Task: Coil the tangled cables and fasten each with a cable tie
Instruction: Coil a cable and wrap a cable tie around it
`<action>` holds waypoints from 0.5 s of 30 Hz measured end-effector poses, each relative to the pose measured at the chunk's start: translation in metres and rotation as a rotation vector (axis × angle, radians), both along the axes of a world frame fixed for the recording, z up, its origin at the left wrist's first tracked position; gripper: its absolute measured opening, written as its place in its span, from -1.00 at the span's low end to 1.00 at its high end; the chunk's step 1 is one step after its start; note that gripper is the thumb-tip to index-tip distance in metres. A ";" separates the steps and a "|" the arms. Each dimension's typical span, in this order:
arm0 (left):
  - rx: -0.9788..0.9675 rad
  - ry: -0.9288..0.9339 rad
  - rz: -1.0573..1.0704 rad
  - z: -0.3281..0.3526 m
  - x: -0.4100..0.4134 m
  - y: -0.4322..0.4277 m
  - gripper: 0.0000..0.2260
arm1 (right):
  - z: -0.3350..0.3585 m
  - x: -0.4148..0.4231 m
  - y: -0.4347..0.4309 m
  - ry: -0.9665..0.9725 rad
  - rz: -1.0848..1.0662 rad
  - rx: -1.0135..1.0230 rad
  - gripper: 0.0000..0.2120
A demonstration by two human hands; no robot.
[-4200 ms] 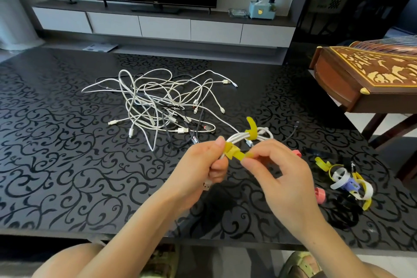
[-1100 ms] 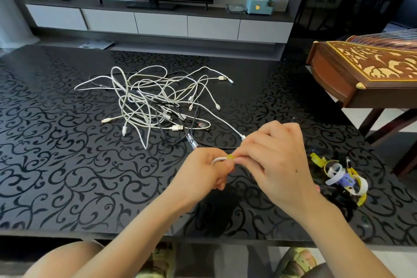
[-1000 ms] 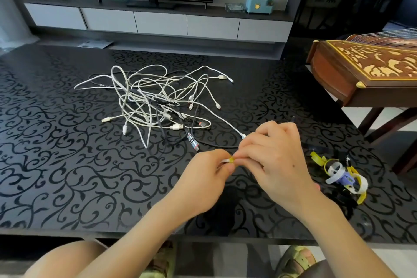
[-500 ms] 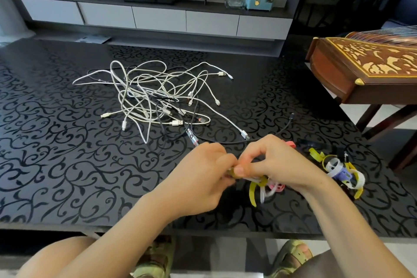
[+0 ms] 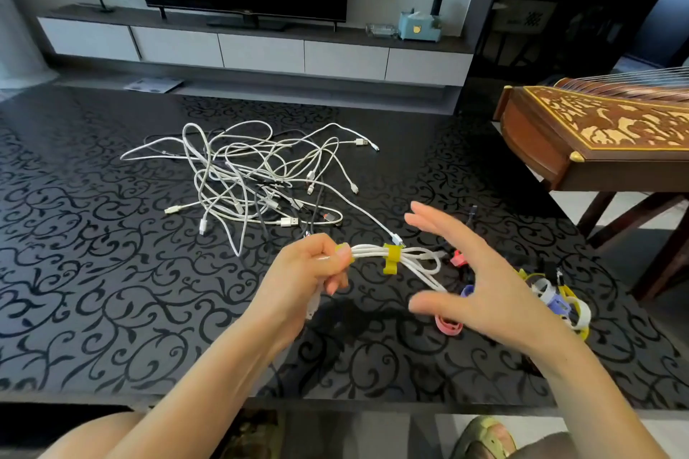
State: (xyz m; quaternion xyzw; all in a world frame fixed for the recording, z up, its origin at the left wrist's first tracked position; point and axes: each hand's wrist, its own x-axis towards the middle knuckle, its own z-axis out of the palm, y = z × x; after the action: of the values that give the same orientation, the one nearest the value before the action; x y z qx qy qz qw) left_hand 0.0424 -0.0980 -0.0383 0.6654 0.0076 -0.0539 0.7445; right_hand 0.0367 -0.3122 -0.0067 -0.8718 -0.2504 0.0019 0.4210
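My left hand (image 5: 311,272) grips one end of a coiled white cable (image 5: 414,257), held level above the table. A yellow cable tie (image 5: 391,258) wraps the coil's middle, and a second yellow tie shows at my left fingertips. My right hand (image 5: 473,279) hovers just right of the coil with fingers spread, touching nothing. A tangle of white and dark cables (image 5: 253,175) lies on the table beyond my hands. Loose cable ties in yellow, white and purple (image 5: 559,300) lie to the right, with a pink tie (image 5: 449,324) under my right hand.
The black patterned table (image 5: 93,291) spreads wide to the left of my hands. A wooden stringed instrument (image 5: 596,134) stands on a frame at the right edge. A TV cabinet (image 5: 261,52) runs along the far wall.
My right hand has let go of the coil and opened. My left hand has lifted the tied coil off the table and holds it out level.
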 end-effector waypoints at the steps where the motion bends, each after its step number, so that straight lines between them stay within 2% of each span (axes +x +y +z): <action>1: -0.041 0.035 -0.016 0.000 0.001 -0.001 -0.75 | -0.002 0.000 0.003 -0.099 -0.011 -0.133 -0.19; 3: -0.119 0.112 -0.056 0.000 0.000 -0.005 -0.79 | -0.014 0.002 0.014 -0.362 -0.051 -0.279 -0.28; 6: -0.245 0.246 -0.118 0.002 -0.006 -0.003 -0.83 | -0.027 0.007 0.025 -0.600 -0.118 -0.104 -0.70; 8: -0.180 0.326 -0.237 0.005 -0.004 0.002 -0.85 | -0.027 0.008 0.022 -0.549 -0.147 0.061 -0.82; 10: 0.045 0.343 -0.415 0.009 0.003 0.004 -0.89 | -0.024 0.005 0.020 -0.345 -0.145 0.179 -0.82; 11: 0.177 0.345 -0.500 0.012 0.006 0.004 -0.85 | -0.023 0.004 0.019 -0.267 -0.131 0.200 -0.79; 12: 0.287 0.321 -0.573 0.015 0.009 0.004 -0.73 | -0.023 0.003 0.020 -0.235 -0.099 0.192 -0.78; 14: 0.281 0.208 -0.674 0.014 0.012 0.007 -0.53 | -0.023 0.003 0.023 -0.255 -0.020 0.133 -0.82; 15: 0.237 0.166 -0.710 0.014 0.011 0.008 -0.53 | -0.022 0.003 0.025 -0.253 0.014 0.121 -0.87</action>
State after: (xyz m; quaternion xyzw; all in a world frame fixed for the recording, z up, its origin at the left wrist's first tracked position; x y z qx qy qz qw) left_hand 0.0534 -0.0897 -0.0240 0.7016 -0.1569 -0.3605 0.5942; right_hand 0.0394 -0.2873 -0.0289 -0.8363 -0.3073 -0.1201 0.4379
